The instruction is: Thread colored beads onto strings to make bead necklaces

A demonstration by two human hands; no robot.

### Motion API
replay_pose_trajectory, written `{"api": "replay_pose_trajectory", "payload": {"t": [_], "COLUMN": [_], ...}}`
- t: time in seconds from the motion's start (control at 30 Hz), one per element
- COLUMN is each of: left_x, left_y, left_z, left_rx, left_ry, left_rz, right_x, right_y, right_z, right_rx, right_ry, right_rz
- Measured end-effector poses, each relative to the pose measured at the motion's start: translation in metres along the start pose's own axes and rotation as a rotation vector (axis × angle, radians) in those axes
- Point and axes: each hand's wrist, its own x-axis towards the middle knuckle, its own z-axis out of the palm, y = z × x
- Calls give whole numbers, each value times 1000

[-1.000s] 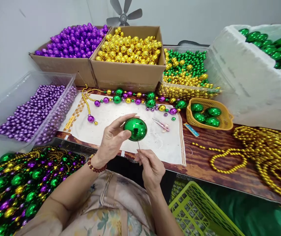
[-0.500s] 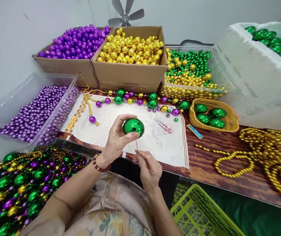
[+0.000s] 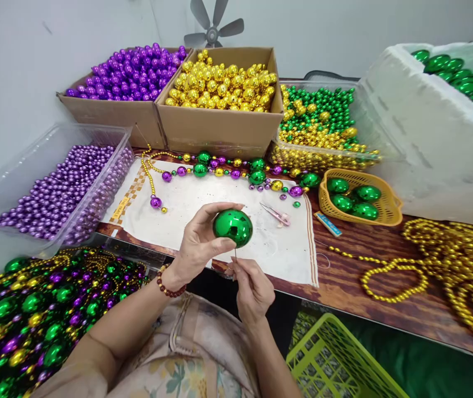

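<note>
A large shiny green ball bead (image 3: 233, 226) is held between the thumb and fingers of my left hand (image 3: 203, 237), above the front of the white cloth (image 3: 178, 207). Just below it, my right hand (image 3: 253, 290) pinches a thin needle (image 3: 235, 254), whose upper end meets the underside of the ball. Whether the tip is inside the ball is hidden. Across the back of the cloth lie strands of green, purple and gold beads (image 3: 257, 177). Small pink-handled scissors (image 3: 276, 214) rest on the cloth to the right.
Boxes of purple balls (image 3: 137, 74) and gold balls (image 3: 220, 85) stand behind. A bin of small purple beads (image 3: 66, 188) is left. Right are a yellow basket (image 3: 394, 207) with green balls, gold bead strings (image 3: 456, 265) and a foam box (image 3: 419, 110). A green crate (image 3: 327, 354) stands below.
The green ball in my left hand has moved slightly right and down, nearer my right hand. Less of the needle shows between the ball and my right fingers.
</note>
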Motion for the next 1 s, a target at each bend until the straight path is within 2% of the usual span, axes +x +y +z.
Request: {"api": "replay_pose_trajectory", "payload": {"t": [0.17,0.4,0.53,0.63,0.7,0.77,0.8,0.9,1.0], "left_x": [1,10,12,24,41,64,76,105,117], "left_y": [1,6,2,-11,-27,-46,-56,-84,-101], "left_z": [-2,-7,-9,-17,-29,-44,-51,-67,-75], "left_rx": [-22,-73,-20,66,219,494,673,1229,1612], "left_ry": [22,103,111,194,276,279,222,-84,-293], "left_rz": [-27,-167,-202,-172,-109,-34,-5,41,51], "right_x": [2,2,0,-3,-6,-9,-10,-11,-9], "right_y": [-3,-2,3,12,20,29,33,42,47], "right_z": [2,5,6,0,-10,-24,-31,-48,-56], "right_rx": [4,26,21,-11,-73,-141,-163,-169,-150], "right_ry": [-16,-53,-31,-115,-153,-119,-76,72,158], "right_rz": [-15,-21,56,149,201,264,303,400,429]}}
